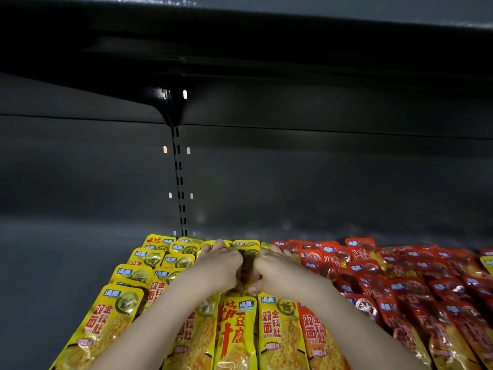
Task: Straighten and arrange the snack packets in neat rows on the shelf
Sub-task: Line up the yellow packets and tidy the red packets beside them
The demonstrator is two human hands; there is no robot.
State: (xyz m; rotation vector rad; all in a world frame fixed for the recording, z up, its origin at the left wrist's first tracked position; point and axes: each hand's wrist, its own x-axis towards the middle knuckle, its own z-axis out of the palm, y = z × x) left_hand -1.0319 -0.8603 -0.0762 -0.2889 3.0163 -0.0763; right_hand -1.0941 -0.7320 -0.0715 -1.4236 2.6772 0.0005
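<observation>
Yellow snack packets (106,319) lie in overlapping rows on the dark shelf (53,276), with red snack packets (416,289) in rows to their right. My left hand (218,265) and my right hand (280,268) sit side by side in the middle of the yellow rows. Their fingers curl around the two sides of one yellow packet (246,252) that stands between them. Most of that packet is hidden by the hands. One yellow packet with large red characters (234,332) lies just in front of the hands.
The shelf's bare left part runs beside the yellow rows. A dark back wall with a slotted upright (179,182) rises behind the packets, and the shelf above (240,36) overhangs. A lone yellow packet (487,263) shows at the far right among the red ones.
</observation>
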